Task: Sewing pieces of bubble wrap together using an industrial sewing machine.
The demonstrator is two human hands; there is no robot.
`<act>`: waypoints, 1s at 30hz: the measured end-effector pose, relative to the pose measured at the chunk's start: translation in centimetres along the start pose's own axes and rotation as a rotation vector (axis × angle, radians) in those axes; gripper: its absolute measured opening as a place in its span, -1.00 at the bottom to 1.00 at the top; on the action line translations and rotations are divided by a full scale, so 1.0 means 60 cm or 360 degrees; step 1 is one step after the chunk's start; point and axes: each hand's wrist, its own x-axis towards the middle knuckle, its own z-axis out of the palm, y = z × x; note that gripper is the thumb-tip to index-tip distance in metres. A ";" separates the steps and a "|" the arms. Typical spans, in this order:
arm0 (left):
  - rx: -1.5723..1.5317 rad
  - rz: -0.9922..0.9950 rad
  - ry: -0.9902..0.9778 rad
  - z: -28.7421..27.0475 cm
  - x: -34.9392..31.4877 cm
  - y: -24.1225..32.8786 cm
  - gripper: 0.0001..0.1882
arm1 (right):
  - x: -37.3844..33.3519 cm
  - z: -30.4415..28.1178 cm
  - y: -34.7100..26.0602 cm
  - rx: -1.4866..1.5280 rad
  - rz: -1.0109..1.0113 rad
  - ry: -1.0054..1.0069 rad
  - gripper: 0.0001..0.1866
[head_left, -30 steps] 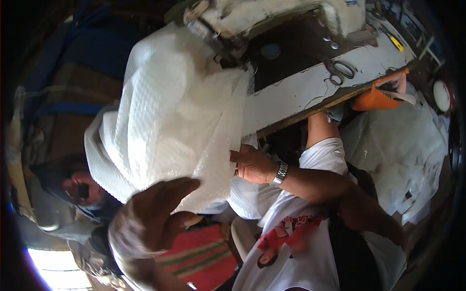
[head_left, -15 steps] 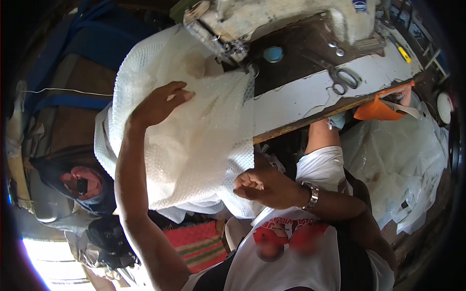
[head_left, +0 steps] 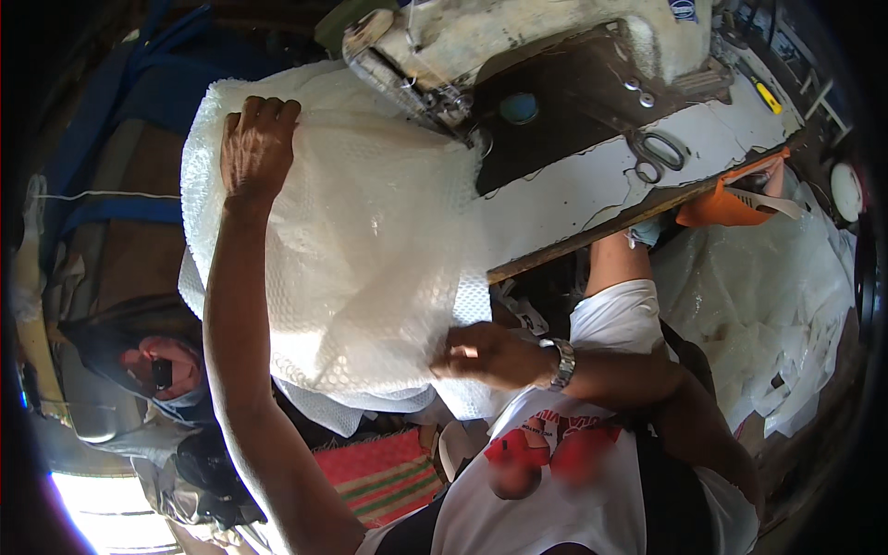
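A large translucent white sheet with a bubble-like texture (head_left: 370,250) is draped over the left end of the sewing table. Its upper part lies beside the needle end of an old, worn white sewing machine (head_left: 546,32). At the sheet's far left, my left hand (head_left: 259,153) is closed with fingers curled down over the material. Down at the near right edge, my right hand (head_left: 495,356), with a metal watch (head_left: 561,363) on its wrist, pinches the sheet. Part of the sheet under the machine's needle is hidden.
Dark-handled scissors (head_left: 655,155) and a round bluish disc (head_left: 519,108) rest on the table (head_left: 555,208). A yellow cutter (head_left: 768,97) lies farther right. An orange pouch (head_left: 726,203) hangs at the table's edge, above crumpled clear plastic (head_left: 749,305). A red striped mat (head_left: 384,472) lies below.
My left hand has moved up and left and closed on the sheet, which now spreads farther left. My right hand has shifted slightly left and taken hold of the sheet's near edge.
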 end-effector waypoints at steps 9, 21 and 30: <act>-0.0345 -0.0453 -0.0654 0.269 0.023 0.057 -0.81 | -0.060 -0.036 -0.023 -0.0824 0.0067 -0.0078 -0.89; -0.0782 -0.0961 -0.1586 0.079 -0.322 -0.050 -0.52 | 0.067 0.053 -0.039 0.0065 -0.0039 0.0154 -0.73; -0.1472 -0.0189 -0.1218 -0.232 -0.112 0.165 -0.40 | 0.111 0.073 -0.047 -0.0467 -0.0766 0.0141 -0.79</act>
